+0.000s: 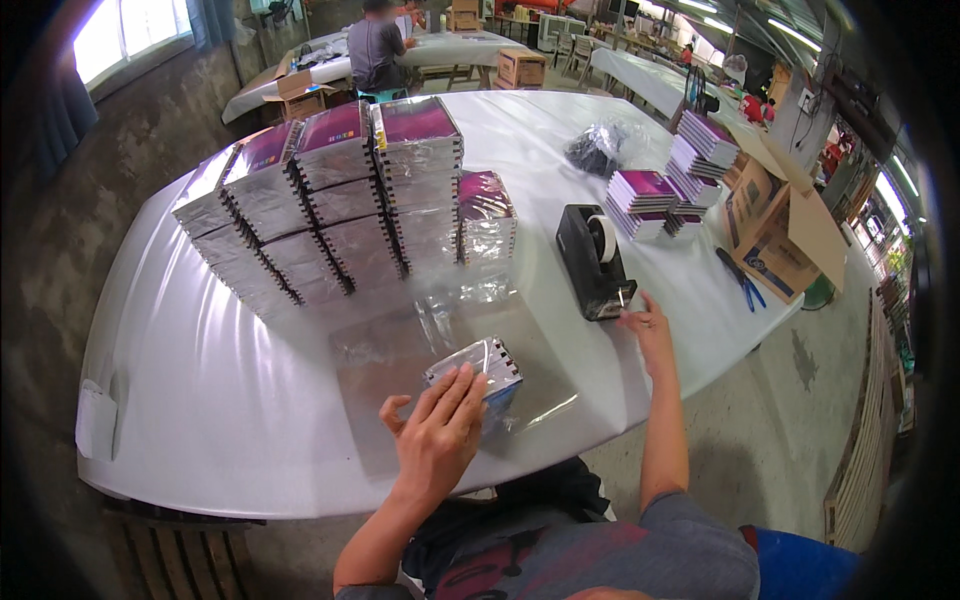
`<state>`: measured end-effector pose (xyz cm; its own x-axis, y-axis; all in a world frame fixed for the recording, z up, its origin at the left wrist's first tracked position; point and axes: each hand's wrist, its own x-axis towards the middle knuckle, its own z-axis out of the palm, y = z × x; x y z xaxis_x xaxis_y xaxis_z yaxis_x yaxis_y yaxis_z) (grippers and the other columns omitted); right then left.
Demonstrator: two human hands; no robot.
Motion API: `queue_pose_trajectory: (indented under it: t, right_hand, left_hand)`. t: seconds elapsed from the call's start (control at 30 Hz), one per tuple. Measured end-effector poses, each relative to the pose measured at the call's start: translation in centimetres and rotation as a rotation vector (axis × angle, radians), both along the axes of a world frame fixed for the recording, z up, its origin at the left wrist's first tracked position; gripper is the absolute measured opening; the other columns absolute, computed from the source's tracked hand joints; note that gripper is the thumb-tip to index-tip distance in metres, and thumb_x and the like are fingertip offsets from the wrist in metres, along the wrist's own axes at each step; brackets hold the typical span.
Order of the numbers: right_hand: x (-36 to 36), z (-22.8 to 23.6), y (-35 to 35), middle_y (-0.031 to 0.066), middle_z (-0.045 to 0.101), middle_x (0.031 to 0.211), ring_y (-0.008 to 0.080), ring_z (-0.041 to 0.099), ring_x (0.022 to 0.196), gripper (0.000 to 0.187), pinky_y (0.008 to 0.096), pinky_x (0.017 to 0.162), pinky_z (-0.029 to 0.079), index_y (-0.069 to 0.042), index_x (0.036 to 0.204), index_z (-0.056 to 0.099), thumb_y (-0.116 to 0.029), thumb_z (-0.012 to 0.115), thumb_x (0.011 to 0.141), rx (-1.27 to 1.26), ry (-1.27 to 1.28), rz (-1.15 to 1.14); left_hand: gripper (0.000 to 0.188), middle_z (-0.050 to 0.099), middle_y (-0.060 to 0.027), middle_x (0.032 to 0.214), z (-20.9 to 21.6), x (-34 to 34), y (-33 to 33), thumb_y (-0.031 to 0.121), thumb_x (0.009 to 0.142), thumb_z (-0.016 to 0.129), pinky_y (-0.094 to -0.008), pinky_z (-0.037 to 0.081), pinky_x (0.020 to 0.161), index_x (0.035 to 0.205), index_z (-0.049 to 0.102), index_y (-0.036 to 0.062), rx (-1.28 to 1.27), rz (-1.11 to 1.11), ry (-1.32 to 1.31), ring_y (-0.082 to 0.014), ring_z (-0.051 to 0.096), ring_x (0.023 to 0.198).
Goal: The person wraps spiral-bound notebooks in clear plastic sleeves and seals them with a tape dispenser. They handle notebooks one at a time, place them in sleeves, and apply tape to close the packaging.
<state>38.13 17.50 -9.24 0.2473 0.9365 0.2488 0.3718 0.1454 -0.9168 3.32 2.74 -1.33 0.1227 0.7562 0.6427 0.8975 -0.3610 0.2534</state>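
Two hands are working over the white tabletop (230, 400). Left hand (440, 425) is lying flat, fingers spread and released, pressing down on one small spiral-bound notebook (490, 365) wrapped in clear film; the notebook is sitting on a clear plastic sheet (390, 350) at the near middle of the tabletop. Right hand (648, 325) is reaching to the black tape dispenser (592, 262), fingertips pinching at its cutting end; whether tape is between them cannot be told.

Four tall stacks of wrapped notebooks (330, 200) are standing side by side behind the sheet, touching one another, with one shorter stack (486, 215) just beside them on the right. Count per stack is not readable.

Three or so stacks of unwrapped purple-covered notebooks (660, 190) are sitting beyond the dispenser, near one open cardboard box (780, 235) at the tabletop's right edge. One pair of blue-handled scissors (742, 280) is lying beside the box. One crumpled dark plastic bundle (598, 148) is lying farther back. One other person (378, 45) is sitting at a far table.
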Motion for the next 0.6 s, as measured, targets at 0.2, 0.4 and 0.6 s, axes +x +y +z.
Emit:
queue_pose_trajectory:
  t: [0.2, 0.4, 0.6]
  right_hand:
    - [-1.0, 4.2, -2.7, 0.0000, 0.067, 0.092, 0.0182, 0.061, 0.089, 0.010, 0.0474, 0.100, 0.033, -0.015, 0.090, 0.071, -0.014, 0.064, 0.083, 0.151, -0.962, -0.495]
    - [-7.3, 10.3, -6.0, 0.0027, 0.068, 0.077, 0.0150, 0.061, 0.067, 0.006, 0.0305, 0.069, 0.048, -0.005, 0.083, 0.070, -0.008, 0.065, 0.081, 0.323, -0.287, 0.042]
    - [-16.4, 10.5, -10.7, 0.0105, 0.066, 0.070, 0.0132, 0.057, 0.055, 0.023, 0.0267, 0.049, 0.045, 0.003, 0.079, 0.069, -0.017, 0.063, 0.088, -0.273, 0.507, 0.687]
  left_hand:
    - [0.032, 0.065, -0.0011, 0.112, 0.5, 0.2, 0.0, 0.014, 0.075, 0.073, -0.0335, 0.033, 0.083, 0.107, 0.069, 0.0149, 0.000, -0.015, -0.047, -0.0152, 0.060, 0.100]
    - [0.034, 0.064, -0.0027, 0.103, 0.3, -0.1, 0.0, 0.013, 0.074, 0.074, -0.0331, 0.039, 0.081, 0.107, 0.067, 0.0111, 0.040, -0.048, -0.033, -0.0189, 0.060, 0.100]
    - [0.060, 0.065, -0.0062, 0.104, -0.2, 0.1, 0.2, 0.011, 0.071, 0.076, -0.0344, 0.042, 0.083, 0.125, 0.049, 0.0055, 0.043, -0.077, -0.187, -0.0216, 0.062, 0.098]
